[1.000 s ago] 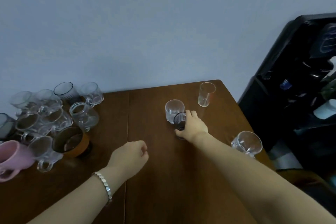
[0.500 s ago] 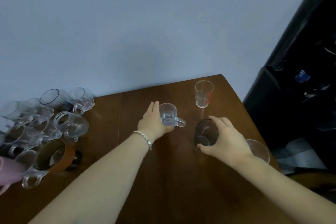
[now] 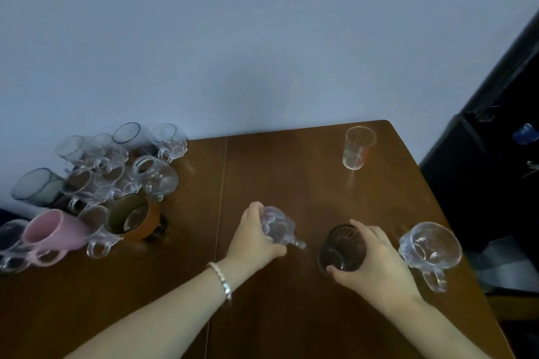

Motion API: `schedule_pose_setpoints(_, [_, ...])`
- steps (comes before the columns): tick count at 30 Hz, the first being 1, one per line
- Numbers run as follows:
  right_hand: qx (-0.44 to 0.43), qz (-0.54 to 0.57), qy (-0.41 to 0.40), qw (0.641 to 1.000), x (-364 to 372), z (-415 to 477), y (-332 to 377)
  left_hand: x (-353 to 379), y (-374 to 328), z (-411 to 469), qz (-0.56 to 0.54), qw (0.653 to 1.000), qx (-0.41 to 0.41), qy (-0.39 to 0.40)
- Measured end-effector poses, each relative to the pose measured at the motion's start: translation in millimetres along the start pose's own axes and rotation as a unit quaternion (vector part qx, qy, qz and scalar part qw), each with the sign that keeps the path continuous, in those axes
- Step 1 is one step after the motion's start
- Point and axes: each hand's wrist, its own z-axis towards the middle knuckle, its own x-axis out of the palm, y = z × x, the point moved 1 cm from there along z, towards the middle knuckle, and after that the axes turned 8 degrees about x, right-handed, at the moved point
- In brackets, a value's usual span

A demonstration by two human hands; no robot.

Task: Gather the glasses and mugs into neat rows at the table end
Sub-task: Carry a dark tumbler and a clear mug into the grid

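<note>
Both arms reach forward — left hand point(image 3: 253, 239) grips clear mug point(image 3: 278, 226), right hand point(image 3: 372, 264) clasps dark glass point(image 3: 341, 248).

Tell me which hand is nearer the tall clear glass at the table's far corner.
Right, narrowly. The right hand, gripping the dark glass, sits below the tall clear glass; the left hand, holding a clear mug, is farther left.

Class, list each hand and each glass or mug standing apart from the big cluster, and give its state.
left hand: gripping clear mug
right hand: gripping dark glass
tall clear glass: upright, empty, untouched
clear handled mug: on table, empty, untouched
pink mug: in cluster, contents unclear
</note>
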Motion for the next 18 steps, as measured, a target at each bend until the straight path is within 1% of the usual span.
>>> schedule_pose_setpoints(2, [-0.009,-0.002,0.019,1.0,9.5,-18.4,9.1,-18.8,14.8,-44.6,-0.041,0.999,0.003,0.027])
schedule_pose_setpoints(5, [-0.025,-0.02,0.045,0.998,26.4,-45.5,25.6,-48.3,44.1,-103.5,-0.053,0.997,-0.023,0.052])
schedule_pose_setpoints(8, [-0.038,-0.037,0.07,0.996,49.8,-73.6,49.8,-83.5,77.8,-153.0,-0.04,0.997,-0.057,0.03])
schedule_pose_setpoints(11, [-0.052,-0.046,0.075,0.995,78.5,-101.3,78.2,-123.8,110.4,-189.1,-0.013,0.997,-0.078,-0.005])
schedule_pose_setpoints(14, [-0.073,-0.048,0.078,0.993,111.3,-127.5,111.0,-164.8,145.9,-217.3,0.005,0.996,-0.083,-0.028])
schedule_pose_setpoints(18, [-0.07,-0.046,0.071,0.994,159.1,-160.9,158.2,-216.7,198.1,-248.4,0.017,0.997,-0.069,-0.026])
